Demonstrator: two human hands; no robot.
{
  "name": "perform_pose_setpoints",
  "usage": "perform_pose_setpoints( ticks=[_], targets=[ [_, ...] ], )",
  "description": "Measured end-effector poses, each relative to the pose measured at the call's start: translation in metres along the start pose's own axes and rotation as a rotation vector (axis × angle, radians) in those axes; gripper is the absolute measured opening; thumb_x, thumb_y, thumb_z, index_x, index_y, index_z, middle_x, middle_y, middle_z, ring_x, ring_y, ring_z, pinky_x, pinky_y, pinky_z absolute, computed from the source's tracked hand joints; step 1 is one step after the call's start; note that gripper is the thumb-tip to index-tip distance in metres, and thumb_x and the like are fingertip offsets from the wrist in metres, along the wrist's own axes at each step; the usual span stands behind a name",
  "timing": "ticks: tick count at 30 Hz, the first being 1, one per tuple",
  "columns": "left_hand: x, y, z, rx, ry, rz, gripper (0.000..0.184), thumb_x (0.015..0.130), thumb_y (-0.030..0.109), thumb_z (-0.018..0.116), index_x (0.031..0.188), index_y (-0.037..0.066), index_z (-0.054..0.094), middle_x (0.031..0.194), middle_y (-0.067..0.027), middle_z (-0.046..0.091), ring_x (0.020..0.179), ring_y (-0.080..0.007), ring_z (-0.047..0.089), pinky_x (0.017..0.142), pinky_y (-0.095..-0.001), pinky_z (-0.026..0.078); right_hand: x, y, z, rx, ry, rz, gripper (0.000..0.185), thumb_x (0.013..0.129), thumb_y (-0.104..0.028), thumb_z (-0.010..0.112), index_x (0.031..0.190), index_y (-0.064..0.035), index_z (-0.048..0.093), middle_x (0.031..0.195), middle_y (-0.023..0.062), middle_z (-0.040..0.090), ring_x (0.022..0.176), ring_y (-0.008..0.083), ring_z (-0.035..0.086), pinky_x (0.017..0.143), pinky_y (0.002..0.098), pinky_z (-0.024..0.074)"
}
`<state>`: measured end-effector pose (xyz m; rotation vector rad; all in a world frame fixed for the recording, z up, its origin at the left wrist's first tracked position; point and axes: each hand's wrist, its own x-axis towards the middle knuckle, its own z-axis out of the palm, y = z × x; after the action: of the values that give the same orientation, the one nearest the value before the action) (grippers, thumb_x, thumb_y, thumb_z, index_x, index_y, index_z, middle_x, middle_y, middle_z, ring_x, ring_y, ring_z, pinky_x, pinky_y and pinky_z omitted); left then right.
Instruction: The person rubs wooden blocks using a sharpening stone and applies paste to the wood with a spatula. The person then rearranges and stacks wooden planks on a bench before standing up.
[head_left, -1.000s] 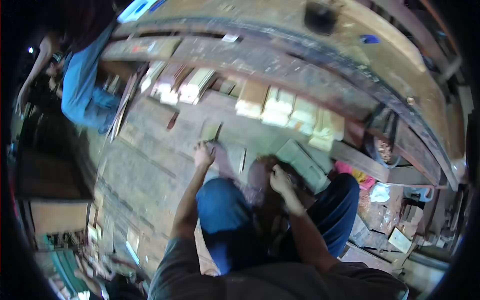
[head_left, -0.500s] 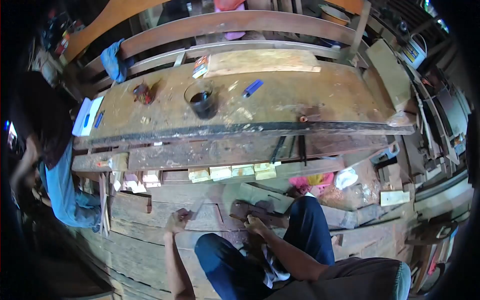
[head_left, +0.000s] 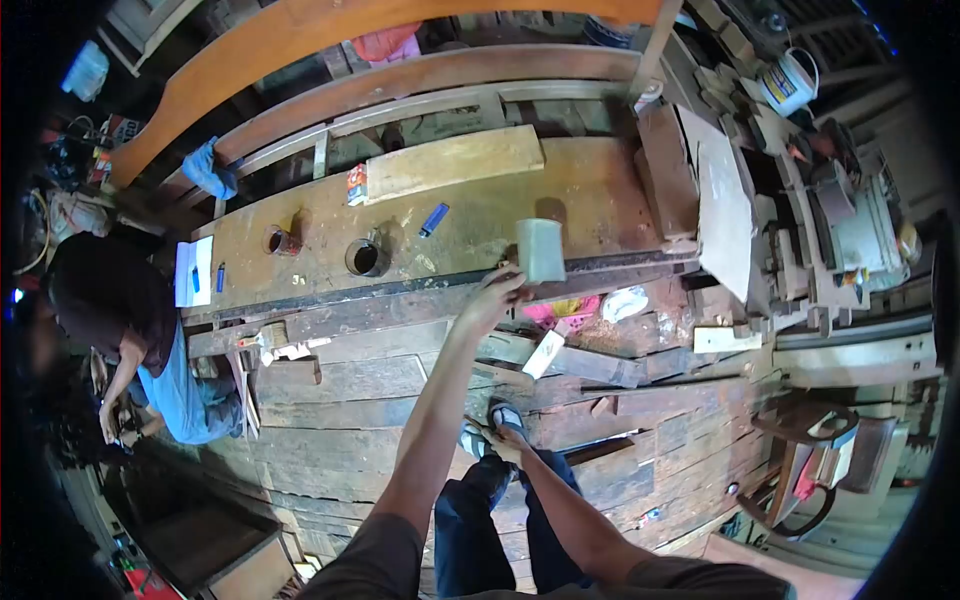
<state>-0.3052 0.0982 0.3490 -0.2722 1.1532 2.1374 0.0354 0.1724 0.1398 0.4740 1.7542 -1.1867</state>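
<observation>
My left hand reaches out over the front edge of the bench, closed on a pale grey-green, flat-looking piece with a slightly curved top. Its exact kind is unclear. My right hand hangs low in front of my legs, above my sandals. Its fingers are closed around a thin brownish thing that I cannot identify. On the bench top, left of my left hand, stand a glass of dark liquid and a smaller glass. A blue lighter lies behind them.
A light wooden board and a small box lie along the bench's back. A paintbrush rests on the lower ledge. Cardboard stands at the right end. Another person bends down at left. Wood pieces lie on the plank floor.
My view has risen and my bent legs are now upright. My left hand has moved from low near the floor up to the bench edge with the pale piece. My right hand stays low.
</observation>
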Motion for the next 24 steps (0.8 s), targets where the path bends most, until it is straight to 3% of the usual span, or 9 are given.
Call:
perform_pose_setpoints(
  ticks=[2, 5, 6, 9, 10, 11, 13, 16, 24],
  targets=[
    [0.027, 0.007, 0.026, 0.080, 0.146, -0.077, 0.022, 0.099, 0.029, 0.060, 0.103, 0.008, 0.063, 0.097, -0.0031, 0.069, 0.076, -0.0129, 0.059, 0.067, -0.0284, 0.045, -0.029, 0.018, -0.011, 0.118, 0.214, -0.350, 0.018, 0.096, -0.024, 0.062, 0.104, -0.0069, 0.062, 0.077, 0.0052, 0.059, 0.067, 0.0149, 0.058, 0.054, 0.0302, 0.0472],
    [0.044, 0.002, 0.042, 0.361, 0.269, -0.161, 0.031, 0.098, 0.038, 0.060, 0.105, 0.008, 0.065, 0.104, -0.0029, 0.071, 0.076, -0.0117, 0.061, 0.065, -0.0286, 0.045, -0.085, 0.001, -0.060, 0.267, 0.240, -0.035, 0.035, 0.095, -0.032, 0.058, 0.111, -0.0008, 0.060, 0.089, 0.0177, 0.065, 0.079, 0.0330, 0.063, 0.069, 0.0445, 0.0510],
    [0.036, -0.006, 0.048, 0.477, 0.249, -0.139, 0.033, 0.098, 0.039, 0.059, 0.105, 0.008, 0.065, 0.106, -0.0029, 0.071, 0.076, -0.0115, 0.061, 0.065, -0.0287, 0.046, -0.141, -0.051, -0.094, 0.300, 0.181, 0.058, 0.028, 0.095, -0.026, 0.057, 0.107, -0.0011, 0.060, 0.081, 0.0117, 0.062, 0.066, 0.0240, 0.060, 0.058, 0.0394, 0.0500],
    [-0.014, -0.048, 0.047, 0.631, 0.129, -0.080, 0.036, 0.097, 0.040, 0.057, 0.110, 0.008, 0.066, 0.107, -0.0035, 0.071, 0.077, -0.0118, 0.061, 0.064, -0.0297, 0.047, -0.162, 0.013, -0.114, 0.556, 0.301, 0.000, 0.037, 0.094, -0.038, 0.064, 0.098, -0.0017, 0.062, 0.078, 0.0070, 0.061, 0.063, 0.0173, 0.059, 0.054, 0.0333, 0.0490],
    [-0.047, -0.052, 0.062, 0.608, 0.209, -0.110, 0.035, 0.094, 0.036, 0.064, 0.096, 0.001, 0.069, 0.082, -0.0011, 0.063, 0.069, -0.0106, 0.059, 0.061, -0.0268, 0.047, -0.173, 0.034, -0.122, 0.350, 0.375, -0.164, 0.043, 0.094, -0.044, 0.065, 0.100, -0.0016, 0.062, 0.081, 0.0089, 0.063, 0.065, 0.0192, 0.062, 0.055, 0.0349, 0.0511],
    [-0.071, -0.063, 0.054, 0.631, 0.109, -0.143, 0.036, 0.091, 0.034, 0.070, 0.095, -0.001, 0.069, 0.079, -0.0009, 0.064, 0.070, -0.0104, 0.060, 0.063, -0.0284, 0.049, -0.198, 0.015, -0.138, 0.351, 0.382, 0.175, 0.044, 0.097, -0.046, 0.059, 0.105, -0.0031, 0.062, 0.087, 0.0101, 0.065, 0.069, 0.0218, 0.065, 0.052, 0.0379, 0.0550],
    [-0.133, -0.070, 0.071, 0.574, 0.111, -0.235, 0.030, 0.087, 0.028, 0.074, 0.090, -0.001, 0.068, 0.074, -0.0004, 0.064, 0.065, -0.0106, 0.059, 0.059, -0.0281, 0.048, -0.126, 0.166, -0.123, 0.206, 0.411, 0.006, 0.051, 0.100, -0.048, 0.050, 0.122, -0.0021, 0.056, 0.091, 0.0139, 0.065, 0.068, 0.0275, 0.068, 0.046, 0.0443, 0.0604],
    [-0.189, -0.081, 0.081, 0.906, 0.002, -0.427, 0.021, 0.087, 0.020, 0.076, 0.091, 0.001, 0.068, 0.073, -0.0014, 0.065, 0.061, -0.0104, 0.059, 0.056, -0.0242, 0.045, -0.285, 0.038, -0.135, 0.348, 0.574, 0.229, 0.057, 0.095, -0.051, 0.055, 0.095, 0.0029, 0.073, 0.057, 0.0127, 0.060, 0.053, 0.0270, 0.066, 0.050, 0.0426, 0.0542],
    [-0.188, -0.165, 0.082, 1.174, -0.666, -0.172, 0.045, 0.083, 0.031, 0.080, 0.111, 0.000, 0.064, 0.096, -0.0116, 0.069, 0.095, -0.0198, 0.066, 0.080, -0.0348, 0.053, -0.459, -0.029, -0.072, 0.677, 0.653, -0.022, 0.038, 0.093, -0.037, 0.064, 0.101, -0.0006, 0.073, 0.074, 0.0083, 0.069, 0.054, 0.0163, 0.061, 0.051, 0.0321, 0.0523]
  ],
)
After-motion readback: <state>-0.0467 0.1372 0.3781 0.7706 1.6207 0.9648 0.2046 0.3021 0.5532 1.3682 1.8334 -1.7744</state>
